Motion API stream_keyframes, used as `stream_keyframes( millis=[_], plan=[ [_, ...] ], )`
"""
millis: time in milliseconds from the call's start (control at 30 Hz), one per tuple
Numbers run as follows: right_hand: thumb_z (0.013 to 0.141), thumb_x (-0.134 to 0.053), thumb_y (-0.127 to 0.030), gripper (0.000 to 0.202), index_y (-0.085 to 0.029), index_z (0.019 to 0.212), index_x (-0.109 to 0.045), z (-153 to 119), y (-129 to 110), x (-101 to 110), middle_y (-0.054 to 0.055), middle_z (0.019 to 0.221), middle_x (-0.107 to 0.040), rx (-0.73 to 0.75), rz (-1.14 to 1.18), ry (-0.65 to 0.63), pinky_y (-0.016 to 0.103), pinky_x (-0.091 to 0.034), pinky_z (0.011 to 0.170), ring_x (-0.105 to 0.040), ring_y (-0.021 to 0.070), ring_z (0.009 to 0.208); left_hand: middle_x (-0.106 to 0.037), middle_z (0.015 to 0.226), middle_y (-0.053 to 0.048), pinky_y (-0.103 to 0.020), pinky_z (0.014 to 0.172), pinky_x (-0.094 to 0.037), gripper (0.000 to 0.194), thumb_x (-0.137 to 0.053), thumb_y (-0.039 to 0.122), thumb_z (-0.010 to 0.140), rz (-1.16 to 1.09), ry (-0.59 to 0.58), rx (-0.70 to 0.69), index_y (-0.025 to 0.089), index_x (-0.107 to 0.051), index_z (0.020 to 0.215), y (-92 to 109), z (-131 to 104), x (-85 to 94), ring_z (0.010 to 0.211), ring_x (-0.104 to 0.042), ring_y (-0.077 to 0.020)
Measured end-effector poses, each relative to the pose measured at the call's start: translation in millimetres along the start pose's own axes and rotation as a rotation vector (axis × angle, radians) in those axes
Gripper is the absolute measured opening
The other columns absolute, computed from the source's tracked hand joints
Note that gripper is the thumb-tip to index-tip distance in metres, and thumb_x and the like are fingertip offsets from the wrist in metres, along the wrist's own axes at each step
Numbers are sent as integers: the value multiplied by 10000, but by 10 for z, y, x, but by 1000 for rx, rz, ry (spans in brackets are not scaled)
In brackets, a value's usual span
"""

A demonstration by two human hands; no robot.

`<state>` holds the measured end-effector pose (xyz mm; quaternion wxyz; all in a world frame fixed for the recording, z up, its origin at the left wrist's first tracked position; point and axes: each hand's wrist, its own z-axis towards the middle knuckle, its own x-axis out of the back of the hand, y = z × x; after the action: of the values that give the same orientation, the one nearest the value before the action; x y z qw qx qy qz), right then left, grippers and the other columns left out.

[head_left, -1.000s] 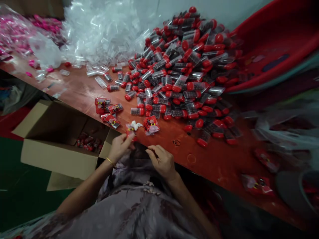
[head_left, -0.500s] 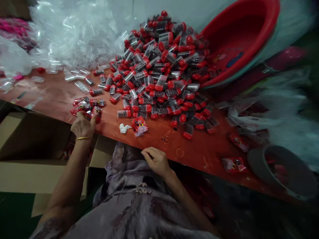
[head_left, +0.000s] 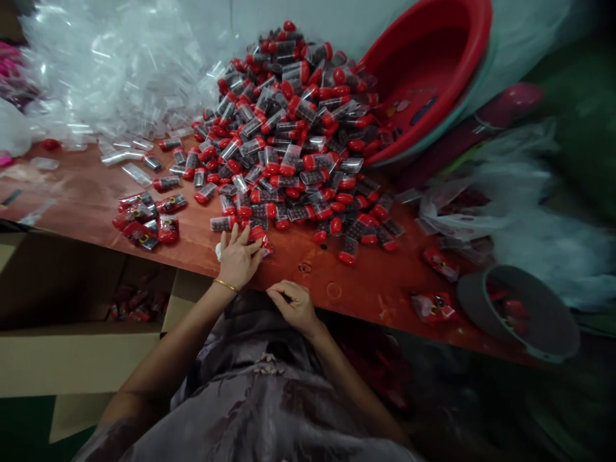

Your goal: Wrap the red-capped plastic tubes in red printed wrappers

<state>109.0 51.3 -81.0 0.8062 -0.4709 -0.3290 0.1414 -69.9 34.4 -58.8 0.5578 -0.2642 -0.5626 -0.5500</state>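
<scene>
My left hand (head_left: 237, 258), with a gold bangle at the wrist, lies over the table's front edge with its fingers spread. It reaches onto a small red printed packet (head_left: 262, 240), partly covered by the fingers; no grip shows. White crumpled tissue (head_left: 218, 251) peeks out at the hand's left side. My right hand (head_left: 294, 308) rests by the table edge, its fingers curled closed, and nothing shows in them. Left of my left hand, a small group of red wrapped packets (head_left: 139, 233) lies on the red-brown tabletop (head_left: 192, 247).
Ahead is a large heap of clear tubes with red caps (head_left: 289, 141). Clear empty tubes (head_left: 110, 70) are piled at back left. A red basin (head_left: 428, 70) leans at back right. A grey bowl (head_left: 553, 321) stands at right; an open carton (head_left: 81, 359) sits below left.
My left hand has left the packet group at left and moved right to the single red packet, its fingers now spread. My right hand has stayed at the edge. The view has shifted slightly.
</scene>
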Motion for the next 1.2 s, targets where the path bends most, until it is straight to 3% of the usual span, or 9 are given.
stream_keyframes(
  millis=[200, 333, 433, 633, 800, 1033, 1200],
  plan=[
    [856, -534, -338, 243, -188, 695, -639, 30, -8, 11, -19, 573, -576, -232, 145, 101, 223, -429, 515, -521, 96, 486, -481, 1405, -52, -563, 1088, -225, 267, -526, 276, 849, -56, 13, -10, 305, -713, 1037, 16, -54, 27, 1362, -322, -331],
    [841, -530, -411, 275, -180, 740, -641, 114, 26, 53, -31, 559, -549, -376, 199, 223, 209, -403, 451, -500, 86, 437, -504, 1384, -77, -574, 1098, -192, 302, -520, 351, 860, -45, 39, -9, 277, -685, 1102, -2, -34, 35, 1355, -335, -332],
    [835, -531, -441, 298, -180, 743, -641, 168, 64, 81, -25, 578, -557, -379, 179, 222, 206, -409, 456, -511, 89, 460, -504, 1381, -95, -599, 1087, -188, 344, -558, 412, 831, -22, 10, 17, 262, -681, 1115, -20, 33, 54, 1356, -320, -361],
    [833, -523, -471, 331, -179, 733, -642, 152, 97, 75, -21, 564, -556, -393, 146, 218, 211, -417, 460, -505, 98, 472, -636, 1234, -45, -572, 1100, -186, 209, -591, 404, 812, -5, -39, 64, 293, -751, 889, -2, 128, 65, 1321, -388, -341],
    [834, -515, -459, 327, -181, 711, -636, 159, 80, 80, -22, 557, -544, -380, 137, 206, 212, -414, 464, -501, 98, 476, -574, 1314, -90, -572, 1097, -189, 364, -582, 437, 810, 19, 20, 22, 259, -679, 1113, 26, 98, 40, 1330, -370, -347],
    [830, -521, -421, 297, -182, 689, -627, 205, 57, 61, -10, 574, -565, -349, 100, 212, 209, -408, 473, -506, 105, 506, -636, 1237, -31, -579, 1104, -160, 232, -549, 411, 836, -28, 32, 83, 298, -750, 864, 46, 182, -27, 1329, -372, -338],
    [833, -525, -407, 280, -182, 696, -620, 194, 49, 82, -23, 550, -546, -355, 123, 210, 213, -398, 457, -488, 93, 457, -585, 1304, -61, -571, 1107, -156, 309, -557, 449, 824, -84, 74, 48, 285, -710, 1035, 27, 168, -55, 1335, -365, -339]
  ],
)
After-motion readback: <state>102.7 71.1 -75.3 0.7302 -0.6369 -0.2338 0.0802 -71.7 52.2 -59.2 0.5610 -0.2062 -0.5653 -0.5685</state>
